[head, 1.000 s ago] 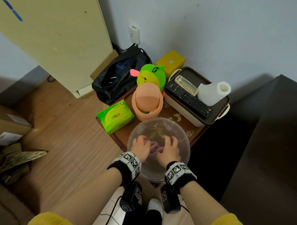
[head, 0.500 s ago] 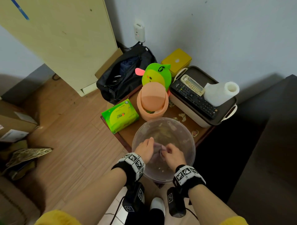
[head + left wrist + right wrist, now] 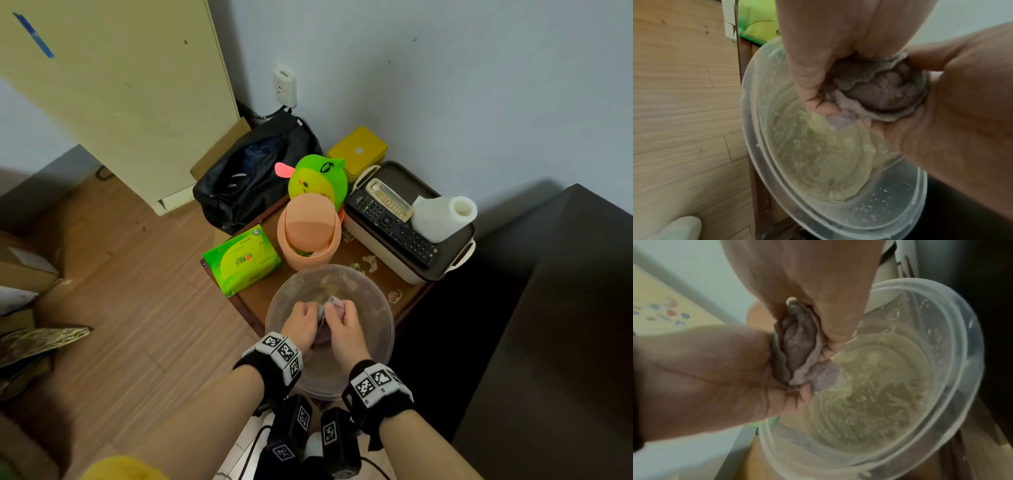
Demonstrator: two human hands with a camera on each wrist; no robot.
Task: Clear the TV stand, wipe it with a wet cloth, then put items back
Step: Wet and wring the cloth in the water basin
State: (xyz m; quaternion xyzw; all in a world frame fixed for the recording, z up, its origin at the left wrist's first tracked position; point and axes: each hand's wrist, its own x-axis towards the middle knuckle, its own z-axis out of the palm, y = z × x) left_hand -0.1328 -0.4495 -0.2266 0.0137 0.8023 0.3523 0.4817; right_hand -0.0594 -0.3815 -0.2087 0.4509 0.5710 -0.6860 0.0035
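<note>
A wet purple-grey cloth is bunched into a wad between my two hands, over a clear plastic basin of cloudy water. My left hand grips its left side and my right hand grips its right side, fingers curled round it. In the left wrist view the cloth is squeezed above the water, with one corner hanging down near the basin. The right wrist view shows the same cloth above the basin. The basin sits on the near end of a small brown table.
Behind the basin stand an orange swing-lid bin, a green tissue pack, a green plush toy, and a tray bearing remotes and a paper roll. A black bag lies behind. Dark furniture flanks the right.
My hands went from pressing flat on the cloth in the water to gathering it into a wad and gripping it between them, a little higher over the basin.
</note>
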